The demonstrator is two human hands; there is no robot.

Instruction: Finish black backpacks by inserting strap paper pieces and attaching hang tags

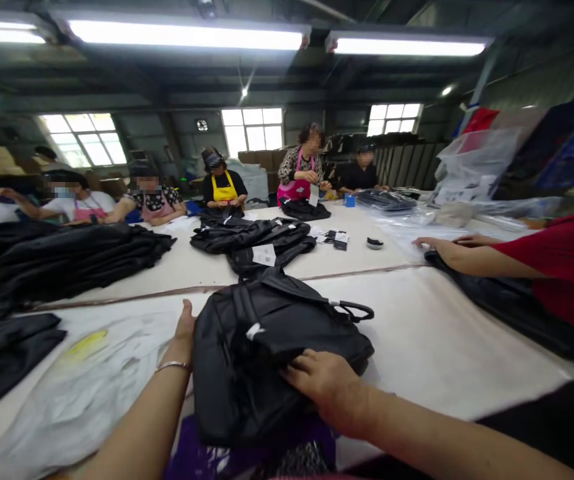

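A black backpack (261,360) lies in front of me on the white table, its carry loop and straps toward the far right. My left hand (185,327) is against the bag's left side, thumb pointing up; the other fingers are hidden by the bag, so its grip does not show. My right hand (324,387) is closed, with bent fingers gripping the black fabric near the bag's middle right. A small white tag (255,331) shows on the front strap. Purple material (191,450) pokes out beneath the bag.
Black bags (77,257) are heaped at left, and more bags (261,240) with paper tags lie ahead. A clear plastic sheet (101,380) covers the table at left. At right, a co-worker in a red sleeve (541,247) handles a black bag. Several people sit or stand across the table.
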